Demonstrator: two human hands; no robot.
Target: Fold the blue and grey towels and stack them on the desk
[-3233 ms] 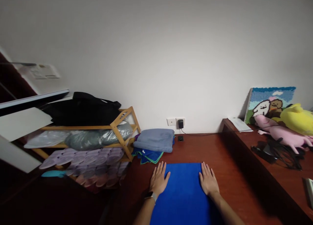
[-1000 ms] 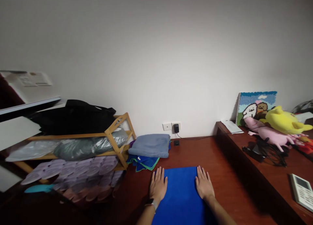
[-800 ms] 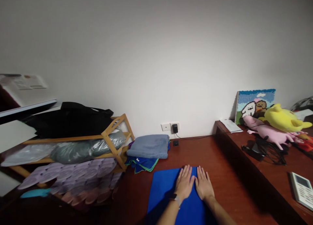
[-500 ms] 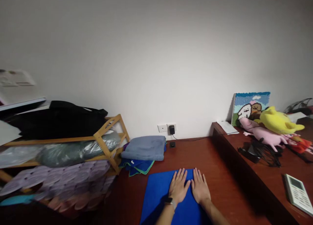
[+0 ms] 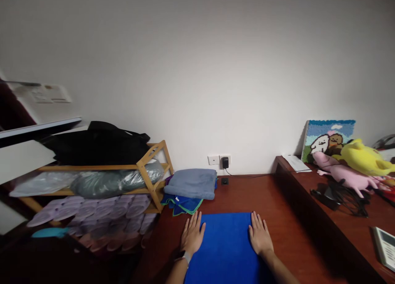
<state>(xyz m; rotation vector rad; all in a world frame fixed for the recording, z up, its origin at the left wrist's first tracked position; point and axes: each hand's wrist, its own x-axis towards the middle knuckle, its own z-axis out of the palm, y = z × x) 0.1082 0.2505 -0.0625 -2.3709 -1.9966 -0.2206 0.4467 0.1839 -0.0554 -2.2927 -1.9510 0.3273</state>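
A bright blue towel [image 5: 227,243] lies flat on the reddish-brown wooden desk [image 5: 296,234], its near end running out of the bottom of the view. My left hand [image 5: 193,234], with a watch on its wrist, rests palm down at the towel's far left corner, fingers stretched out. Over the far right corner lies my right hand [image 5: 261,236], also flat with its fingers extended. Neither hand grasps anything. The towel looks smooth between them.
Behind the towel, a folded grey-blue towel [image 5: 191,183] sits on blue cloths with green edging [image 5: 182,204]. Left stands a wooden rack [image 5: 151,173] with a black bag [image 5: 101,144] and slippers [image 5: 92,210]. Plush toys [image 5: 345,173], cables [image 5: 345,197] and a calculator-like device [image 5: 385,247] occupy the raised right surface.
My left hand has slid left from the towel's middle to its left edge. My right hand stays at the right corner. The camera view has turned slightly left.
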